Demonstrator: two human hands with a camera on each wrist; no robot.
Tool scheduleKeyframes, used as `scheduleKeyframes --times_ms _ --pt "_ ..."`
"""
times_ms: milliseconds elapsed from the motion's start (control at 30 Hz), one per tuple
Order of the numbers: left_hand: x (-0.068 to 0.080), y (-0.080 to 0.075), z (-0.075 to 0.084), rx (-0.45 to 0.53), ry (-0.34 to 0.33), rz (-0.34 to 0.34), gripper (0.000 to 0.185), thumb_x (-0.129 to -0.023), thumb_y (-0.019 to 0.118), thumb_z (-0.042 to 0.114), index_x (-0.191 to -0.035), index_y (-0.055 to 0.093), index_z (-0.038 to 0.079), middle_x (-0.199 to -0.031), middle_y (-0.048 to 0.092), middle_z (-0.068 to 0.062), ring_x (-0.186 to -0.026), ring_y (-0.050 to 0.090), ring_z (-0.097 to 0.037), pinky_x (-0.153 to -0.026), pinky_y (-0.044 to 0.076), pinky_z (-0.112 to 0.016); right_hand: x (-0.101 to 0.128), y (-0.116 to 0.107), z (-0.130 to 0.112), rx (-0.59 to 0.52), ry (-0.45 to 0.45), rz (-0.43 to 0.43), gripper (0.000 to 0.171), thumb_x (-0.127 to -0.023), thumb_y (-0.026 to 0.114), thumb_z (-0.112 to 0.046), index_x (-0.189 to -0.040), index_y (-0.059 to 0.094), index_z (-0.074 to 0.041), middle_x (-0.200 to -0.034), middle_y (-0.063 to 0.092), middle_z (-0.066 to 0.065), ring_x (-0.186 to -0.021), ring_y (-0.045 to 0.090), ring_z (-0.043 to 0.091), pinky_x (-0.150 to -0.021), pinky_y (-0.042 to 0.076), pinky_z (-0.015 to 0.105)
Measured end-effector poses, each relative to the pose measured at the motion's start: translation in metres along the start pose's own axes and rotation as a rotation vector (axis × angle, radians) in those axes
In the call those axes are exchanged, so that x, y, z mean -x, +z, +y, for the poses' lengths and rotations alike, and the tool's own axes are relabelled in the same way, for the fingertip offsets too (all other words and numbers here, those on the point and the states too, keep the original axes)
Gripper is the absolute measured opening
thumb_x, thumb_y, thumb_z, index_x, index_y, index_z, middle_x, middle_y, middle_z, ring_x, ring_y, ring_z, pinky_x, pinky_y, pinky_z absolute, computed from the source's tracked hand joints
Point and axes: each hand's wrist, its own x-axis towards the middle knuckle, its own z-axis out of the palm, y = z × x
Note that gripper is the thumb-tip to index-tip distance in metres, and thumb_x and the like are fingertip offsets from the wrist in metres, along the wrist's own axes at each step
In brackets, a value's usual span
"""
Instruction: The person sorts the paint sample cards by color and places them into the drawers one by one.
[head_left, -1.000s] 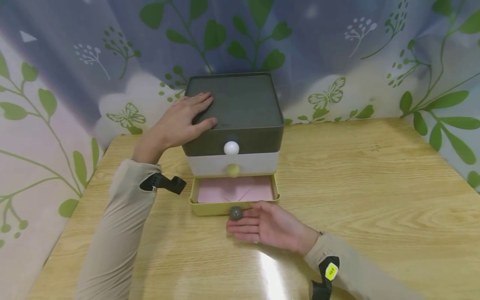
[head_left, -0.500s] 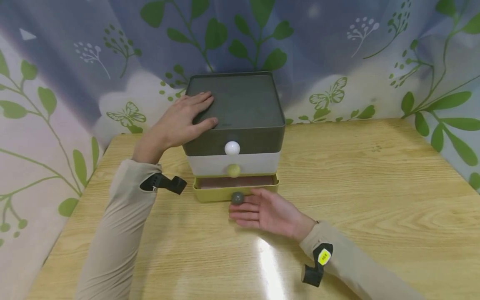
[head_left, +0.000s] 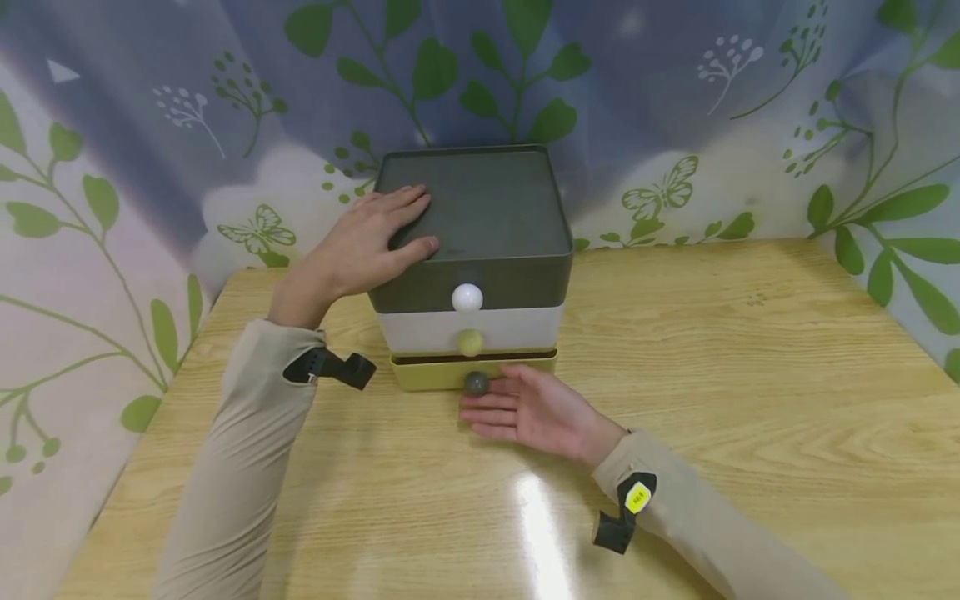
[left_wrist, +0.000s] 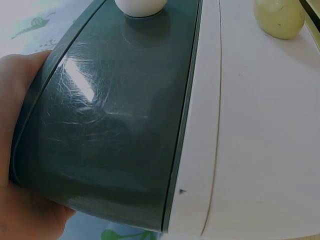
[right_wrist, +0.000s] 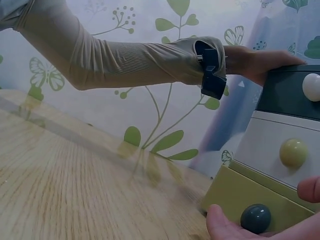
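Note:
A small stacked drawer unit [head_left: 487,204] has a dark grey-green top tier, a white middle drawer [head_left: 420,332] and a yellow bottom drawer [head_left: 427,375]. My left hand [head_left: 363,242] rests flat on the left side of its top, fingers stretched out. At the bottom drawer, my right hand [head_left: 540,412] lies palm up with straight fingers beside the dark grey knob [head_left: 476,383]. Its fingertips [right_wrist: 217,220] are close against the knob in the right wrist view. This drawer sticks out slightly, with a thin dark gap above its front. What lies inside is hidden.
The unit stands on a wooden table [head_left: 712,358] towards its back edge. Behind it hangs a curtain [head_left: 637,75] printed with leaves and butterflies. A white knob [head_left: 467,297] and a yellow knob [head_left: 470,342] project from the upper tiers.
The yellow bottom drawer has slid inward, from well out to nearly closed, and its pink contents have gone from sight. My right hand moved inward with it; my left hand stayed on top.

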Motion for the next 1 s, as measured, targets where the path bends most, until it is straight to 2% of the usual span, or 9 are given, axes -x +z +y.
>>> scheduleKeyframes --times_ms 200,333,400,467,533,633,800,900,1000 --pt "-0.0005 0.0009 0.0008 0.004 -0.004 0.0 0.067 -0.099 0.045 0.04 -0.15 0.027 -0.001 -0.158 0.021 -0.016 -0.146 0.018 -0.031 -0.118 0.007 -0.046 -0.0024 -0.0021 -0.0017 0.022 -0.009 0.003 0.059 -0.106 0.024 -0.028 -0.149 0.01 0.009 -0.153 0.017 0.032 -0.141 0.022 0.044 -0.113 0.029 0.044" --pt "-0.0005 0.0012 0.0003 0.004 -0.003 0.008 0.067 -0.099 0.045 0.04 -0.15 0.028 -0.001 -0.158 0.022 -0.016 -0.145 0.018 -0.031 -0.118 0.007 -0.046 -0.0035 -0.0024 -0.0018 0.064 -0.029 0.005 0.049 -0.105 0.029 -0.02 -0.145 0.023 0.007 -0.152 0.019 0.034 -0.139 0.025 0.045 -0.11 0.033 0.045" --pt "-0.0003 0.0012 0.0002 0.002 -0.001 0.013 0.067 -0.099 0.046 0.04 -0.15 0.029 -0.001 -0.157 0.022 -0.016 -0.145 0.019 -0.031 -0.118 0.008 -0.046 -0.0038 -0.0025 -0.0021 0.076 -0.036 0.01 0.039 -0.104 0.032 -0.015 -0.137 0.035 0.005 -0.151 0.02 0.034 -0.138 0.028 0.045 -0.109 0.035 0.045" --pt "-0.0001 0.0012 0.0001 0.002 -0.002 0.014 0.067 -0.099 0.046 0.04 -0.15 0.029 -0.001 -0.157 0.023 -0.016 -0.145 0.019 -0.031 -0.118 0.008 -0.046 -0.0039 -0.0032 -0.0023 0.08 -0.044 0.011 0.027 -0.102 0.037 -0.012 -0.123 0.047 0.002 -0.15 0.022 0.035 -0.136 0.033 0.045 -0.108 0.036 0.046" --pt "-0.0001 0.0011 0.0003 0.003 -0.001 0.016 0.067 -0.099 0.046 0.039 -0.15 0.029 -0.001 -0.157 0.023 -0.016 -0.145 0.019 -0.031 -0.118 0.008 -0.046 -0.0039 -0.0038 -0.0028 0.092 -0.048 0.003 0.019 -0.101 0.039 -0.008 -0.112 0.053 -0.002 -0.149 0.024 0.035 -0.134 0.038 0.043 -0.108 0.036 0.046" --pt "-0.0002 0.0011 0.0006 0.003 -0.002 0.015 0.068 -0.099 0.046 0.04 -0.15 0.029 -0.001 -0.157 0.023 -0.016 -0.145 0.019 -0.03 -0.118 0.008 -0.046 -0.004 -0.0048 -0.0037 0.118 -0.058 -0.016 0.016 -0.1 0.041 -0.003 -0.105 0.057 -0.002 -0.146 0.031 0.034 -0.128 0.047 0.039 -0.109 0.035 0.046" --pt "-0.0001 0.0014 0.0003 0.003 -0.003 0.013 0.068 -0.099 0.046 0.04 -0.15 0.029 -0.001 -0.157 0.022 -0.015 -0.146 0.019 -0.03 -0.118 0.008 -0.045 -0.0043 -0.0047 -0.0055 0.133 -0.049 -0.02 0.02 -0.1 0.04 0.0 -0.117 0.048 0.005 -0.145 0.034 0.032 -0.125 0.051 0.035 -0.109 0.036 0.044" --pt "0.0002 0.0013 0.0002 0.004 -0.002 0.013 0.067 -0.099 0.046 0.039 -0.15 0.029 -0.001 -0.157 0.022 -0.016 -0.145 0.019 -0.031 -0.118 0.009 -0.045 -0.0045 -0.0037 -0.0067 0.135 -0.037 -0.018 0.038 -0.1 0.037 0.0 -0.135 0.034 0.012 -0.148 0.025 0.034 -0.131 0.044 0.038 -0.109 0.035 0.043" --pt "0.0007 0.001 0.0002 0.007 -0.004 0.009 0.067 -0.099 0.045 0.039 -0.15 0.028 -0.001 -0.158 0.022 -0.016 -0.145 0.019 -0.031 -0.118 0.009 -0.045 -0.0045 -0.0029 -0.008 0.143 -0.027 -0.022 0.051 -0.1 0.034 0.001 -0.145 0.016 0.016 -0.151 0.018 0.035 -0.136 0.034 0.041 -0.11 0.034 0.043"
